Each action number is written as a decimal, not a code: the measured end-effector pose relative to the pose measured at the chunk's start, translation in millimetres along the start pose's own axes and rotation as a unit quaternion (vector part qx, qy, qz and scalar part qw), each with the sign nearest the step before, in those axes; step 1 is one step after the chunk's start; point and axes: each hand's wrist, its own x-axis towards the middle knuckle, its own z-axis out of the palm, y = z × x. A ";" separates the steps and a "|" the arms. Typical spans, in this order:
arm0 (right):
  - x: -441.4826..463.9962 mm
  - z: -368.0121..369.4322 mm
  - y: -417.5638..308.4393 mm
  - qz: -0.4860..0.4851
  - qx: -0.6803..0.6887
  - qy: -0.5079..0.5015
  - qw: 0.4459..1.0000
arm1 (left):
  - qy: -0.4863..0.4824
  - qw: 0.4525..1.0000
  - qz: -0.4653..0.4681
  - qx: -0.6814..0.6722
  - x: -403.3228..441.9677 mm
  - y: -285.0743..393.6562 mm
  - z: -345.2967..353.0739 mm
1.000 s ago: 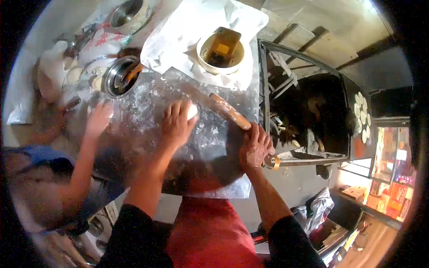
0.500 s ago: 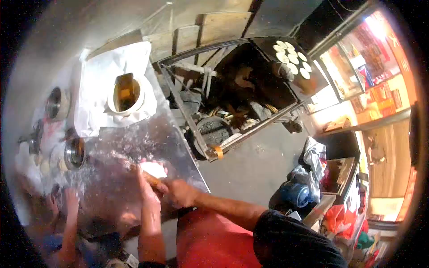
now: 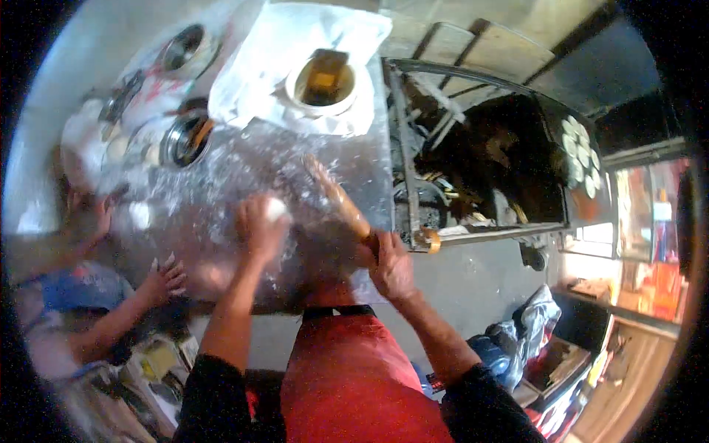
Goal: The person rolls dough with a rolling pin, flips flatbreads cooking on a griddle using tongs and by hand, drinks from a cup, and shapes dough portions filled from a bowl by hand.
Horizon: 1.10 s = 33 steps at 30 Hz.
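My right hand [image 3: 391,267] grips one end of a wooden rolling pin [image 3: 338,198], whose far end points up and left over the floured metal table [image 3: 221,166]. To its left, my left hand [image 3: 258,227] is closed around a piece of white dough [image 3: 276,210] that pokes out beside the fingers. Motion blurs that hand a little. A ball of dough [image 3: 139,215] lies on the table further left, near a co-worker's hand [image 3: 105,214]. Another hand of the co-worker [image 3: 167,280], fingers spread, is at the table's front edge.
A white pot of dark liquid with a block-like object [image 3: 325,80] stands on white sheeting [image 3: 247,81] at the back. Metal bowls [image 3: 186,140] are at the left. Right of the table is a dark metal-framed stove [image 3: 480,229], with several pale dough rounds [image 3: 582,153] at its far end.
My hands have moved apart: the left one leftward with dough, the right one staying on the rolling pin. The view has swung left, showing more of the co-worker's arms.
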 end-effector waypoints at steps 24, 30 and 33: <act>23.9 23.7 14.8 -0.045 -0.126 -0.011 0.991 | -0.017 0.999 0.014 0.045 -28.6 44.5 -13.8; 8.3 22.4 2.0 -0.046 -0.166 -0.104 0.980 | -0.012 0.999 0.001 -0.030 -30.4 39.2 -17.9; 20.7 -13.0 -26.9 0.012 -0.147 -0.119 0.982 | 0.060 0.993 0.033 -0.101 -29.7 34.0 -35.9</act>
